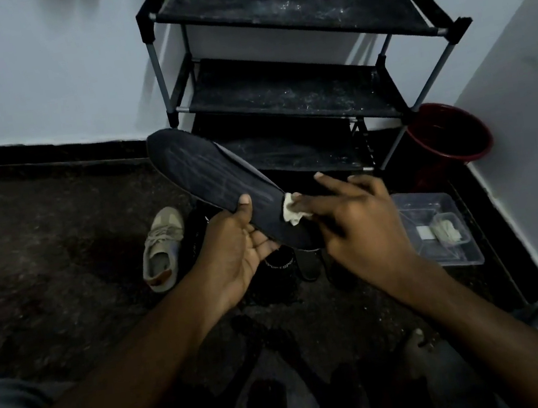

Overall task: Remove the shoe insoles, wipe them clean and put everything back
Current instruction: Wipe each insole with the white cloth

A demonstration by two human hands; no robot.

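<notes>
My left hand [236,243] holds a long black insole [203,175] from below near its heel end, thumb on the top face. The insole slants up and away to the left. My right hand [348,213] presses a small crumpled whitish wipe [291,209] against the insole's near end, with only part of the wipe showing under the fingers. A beige sneaker [163,249] lies on the dark floor to the left. Dark shoes [281,266] stand below the hands, partly hidden.
A black three-tier shoe rack [286,94] stands against the white wall ahead. To its right is a red bucket [448,133] by the side wall. A clear plastic box [437,228] with whitish wipes lies on the floor at right. My knees frame the bottom corners.
</notes>
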